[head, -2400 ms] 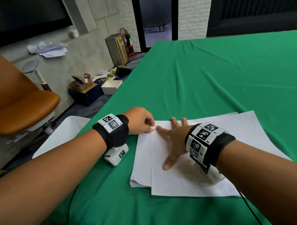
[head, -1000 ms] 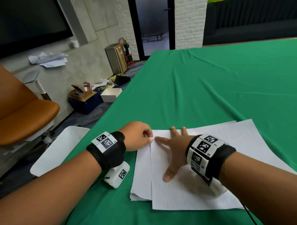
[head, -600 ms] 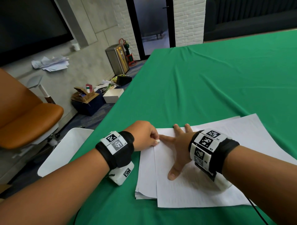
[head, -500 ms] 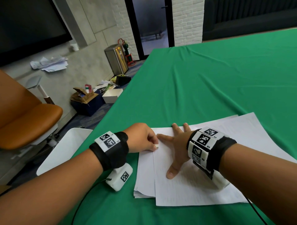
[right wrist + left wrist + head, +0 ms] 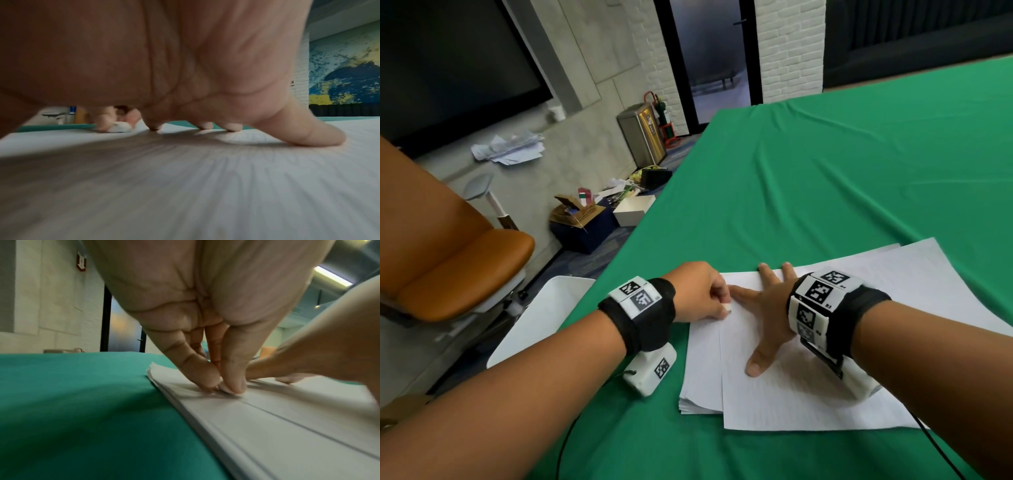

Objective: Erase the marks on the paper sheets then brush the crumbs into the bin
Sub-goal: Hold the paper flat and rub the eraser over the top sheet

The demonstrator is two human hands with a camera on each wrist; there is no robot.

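Observation:
A stack of white paper sheets (image 5: 702, 377) lies on the green tablecloth, with one top sheet (image 5: 808, 404) shifted to the right. My left hand (image 5: 724, 306) pinches a small white eraser (image 5: 728, 307) and presses it on the top sheet near its upper left edge. In the right wrist view the eraser (image 5: 120, 127) shows between those fingertips. My right hand (image 5: 767, 308) lies flat with spread fingers on the top sheet, just right of the eraser. A white bin (image 5: 541, 322) stands below the table's left edge.
An orange chair (image 5: 458, 260) stands to the left of the bin. Boxes and clutter (image 5: 585, 219) lie on the floor further back, beside a steel bin (image 5: 642, 135). The green cloth (image 5: 825, 171) stretches far beyond the papers.
My left hand has made small rubbing strokes with the eraser along the sheet's upper left edge. My right hand has stayed flat on the sheet.

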